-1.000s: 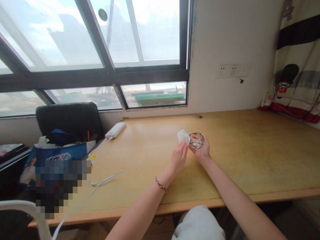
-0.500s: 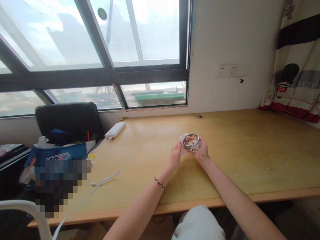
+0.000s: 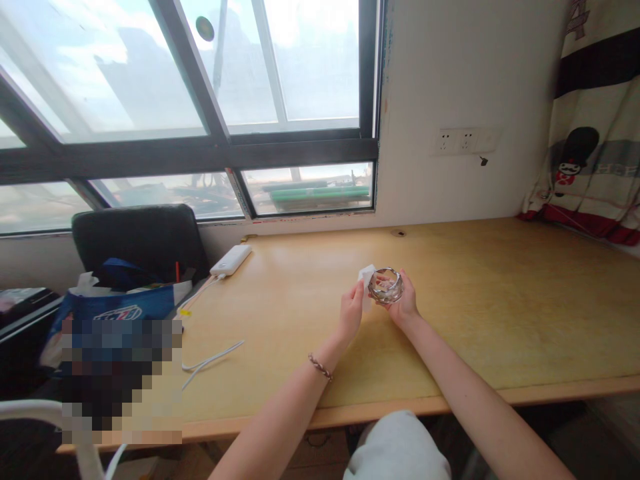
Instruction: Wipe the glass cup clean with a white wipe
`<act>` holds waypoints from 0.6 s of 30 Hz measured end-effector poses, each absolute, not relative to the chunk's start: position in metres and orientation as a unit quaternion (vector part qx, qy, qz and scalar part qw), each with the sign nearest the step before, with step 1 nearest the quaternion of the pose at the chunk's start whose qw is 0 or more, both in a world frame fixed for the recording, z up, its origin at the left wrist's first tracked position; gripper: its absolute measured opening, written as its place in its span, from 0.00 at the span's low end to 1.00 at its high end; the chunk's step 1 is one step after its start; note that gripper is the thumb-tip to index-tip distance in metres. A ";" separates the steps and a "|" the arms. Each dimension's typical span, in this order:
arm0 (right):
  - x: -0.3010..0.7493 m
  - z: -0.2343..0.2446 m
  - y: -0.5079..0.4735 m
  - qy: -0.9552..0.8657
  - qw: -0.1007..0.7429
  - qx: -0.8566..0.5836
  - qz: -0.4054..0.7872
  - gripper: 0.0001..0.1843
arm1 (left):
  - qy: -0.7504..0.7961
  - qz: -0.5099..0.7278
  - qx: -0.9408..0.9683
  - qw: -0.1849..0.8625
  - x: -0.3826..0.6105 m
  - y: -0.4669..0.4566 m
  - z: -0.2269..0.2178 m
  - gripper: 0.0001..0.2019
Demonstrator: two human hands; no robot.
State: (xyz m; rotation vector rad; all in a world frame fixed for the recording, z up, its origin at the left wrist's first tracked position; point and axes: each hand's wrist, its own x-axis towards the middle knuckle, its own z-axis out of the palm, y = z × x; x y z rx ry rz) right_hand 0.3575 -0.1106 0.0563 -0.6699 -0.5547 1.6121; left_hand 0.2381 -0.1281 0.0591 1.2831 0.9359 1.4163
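A clear glass bowl point(image 3: 387, 287) with a dark, faceted rim is held above the wooden table point(image 3: 280, 313). My right hand point(image 3: 406, 303) grips it from the right side and underneath. In my left hand point(image 3: 353, 308) is a white tissue point(image 3: 367, 275), pinched at the bowl's left side. Whether the tissue presses on the glass I cannot tell. A braided bracelet point(image 3: 320, 367) circles my left wrist.
A white power bank point(image 3: 231, 261) with a cable lies at the table's far left. Another white cable point(image 3: 213, 357) lies nearer. A blue bag point(image 3: 115, 303) rests before a black chair point(image 3: 137, 233). Patterned curtains point(image 3: 600, 120) hang at the right.
My left hand and the tissue have shifted slightly against the bowl's left side, with more tissue showing above the fingers. The right hand keeps its hold on the bowl.
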 end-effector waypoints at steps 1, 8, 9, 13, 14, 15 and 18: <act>0.357 0.056 -0.110 -0.239 0.609 -0.286 0.700 0.27 | 0.379 0.578 0.530 0.491 0.238 -0.128 0.059 0.22; 0.358 0.052 -0.107 -0.197 0.632 -0.284 0.693 0.22 | 0.344 0.544 0.557 0.525 0.238 -0.124 0.058 0.19; 0.357 0.052 -0.107 -0.193 0.633 -0.286 0.693 0.22 | 0.339 0.539 0.562 0.528 0.239 -0.124 0.057 0.20; 0.349 0.047 -0.105 -0.184 0.648 -0.299 0.676 0.21 | 0.261 0.545 0.568 0.559 0.241 -0.120 0.052 0.29; 0.346 0.045 -0.105 -0.185 0.654 -0.306 0.667 0.21 | 0.243 0.549 0.569 0.563 0.241 -0.119 0.050 0.32; 0.344 0.042 -0.103 -0.188 0.659 -0.311 0.658 0.20 | 0.235 0.552 0.571 0.560 0.240 -0.118 0.048 0.33; 0.341 0.032 -0.099 -0.237 0.658 -0.328 0.635 0.20 | 0.266 0.559 0.582 0.527 0.237 -0.117 0.045 0.34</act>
